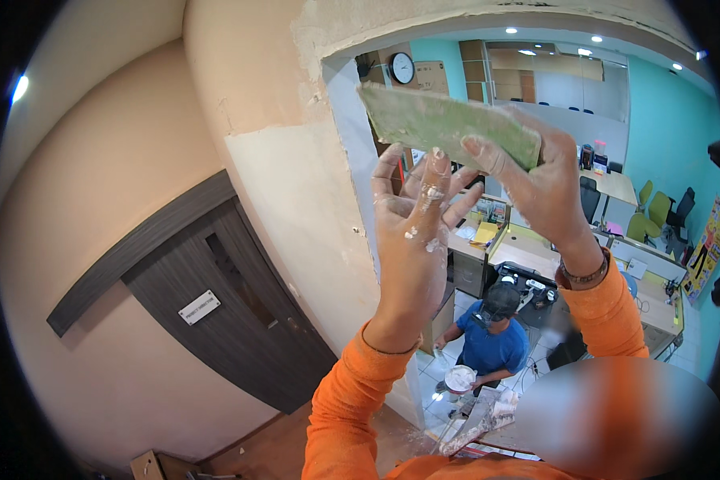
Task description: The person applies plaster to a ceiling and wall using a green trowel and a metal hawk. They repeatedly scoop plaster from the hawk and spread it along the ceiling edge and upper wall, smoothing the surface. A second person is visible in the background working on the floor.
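My right hand [546, 188] grips a flat green rectangular board [432, 118] by its right end, thumb across the near face. The board is smeared with whitish plaster and held up at the edge of the wall opening. Just below it, my left hand [414, 220] has its fingers spread, with the fingertips close to the board's lower edge; whether they touch it I cannot tell. Plaster dabs cover the left thumb and fingers. Behind my left hand, the wall [296, 184] has a patch of pale plaster and a rough, chipped corner.
Below stands a person in a blue shirt [494, 346] with a bucket of white paste [460, 378]. A plaster-stained plank [476, 424] lies near my body. Desks [528, 244] and green chairs [658, 208] fill the room beyond the opening. Left is a dark door [240, 296].
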`<state>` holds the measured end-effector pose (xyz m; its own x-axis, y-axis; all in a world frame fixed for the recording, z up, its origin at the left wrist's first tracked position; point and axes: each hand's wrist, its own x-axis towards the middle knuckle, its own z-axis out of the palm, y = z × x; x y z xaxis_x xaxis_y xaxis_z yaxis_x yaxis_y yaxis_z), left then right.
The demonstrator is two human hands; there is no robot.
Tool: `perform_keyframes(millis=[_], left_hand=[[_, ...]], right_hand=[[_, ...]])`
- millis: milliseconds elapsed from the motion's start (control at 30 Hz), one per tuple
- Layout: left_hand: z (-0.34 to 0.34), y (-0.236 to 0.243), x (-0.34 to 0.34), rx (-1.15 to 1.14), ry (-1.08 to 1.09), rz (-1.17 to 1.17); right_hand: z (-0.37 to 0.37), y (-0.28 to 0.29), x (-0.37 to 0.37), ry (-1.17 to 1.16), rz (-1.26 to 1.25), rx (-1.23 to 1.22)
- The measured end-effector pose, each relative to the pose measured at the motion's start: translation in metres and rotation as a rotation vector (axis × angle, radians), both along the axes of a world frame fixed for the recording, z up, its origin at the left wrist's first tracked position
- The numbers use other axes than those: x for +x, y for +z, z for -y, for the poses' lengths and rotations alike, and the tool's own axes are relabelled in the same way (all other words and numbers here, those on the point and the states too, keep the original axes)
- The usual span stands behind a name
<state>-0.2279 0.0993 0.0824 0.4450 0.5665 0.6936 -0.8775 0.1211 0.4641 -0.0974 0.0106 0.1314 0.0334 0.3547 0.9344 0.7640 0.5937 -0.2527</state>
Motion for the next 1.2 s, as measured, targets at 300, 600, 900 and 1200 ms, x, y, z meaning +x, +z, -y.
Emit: perform_keyframes(millis=[300,600,900,1200], left_hand=[[-0.011,-0.013,-0.017,0.182,0.721,-0.066],[-0.039,0.028,-0.042,0.309,0.971,-0.110],[-0.066,0.042,-0.042,0.383,1.199,-0.085],[-0.085,0.046,-0.038,0.426,1.251,-0.031]], right_hand=[[-0.015,-0.025,-0.008,-0.029,0.055,0.123],[-0.061,-0.030,-0.036,-0.145,0.139,0.068],[-0.098,-0.021,-0.051,-0.152,0.060,0.035],[-0.119,-0.015,-0.049,-0.215,0.097,0.091]])
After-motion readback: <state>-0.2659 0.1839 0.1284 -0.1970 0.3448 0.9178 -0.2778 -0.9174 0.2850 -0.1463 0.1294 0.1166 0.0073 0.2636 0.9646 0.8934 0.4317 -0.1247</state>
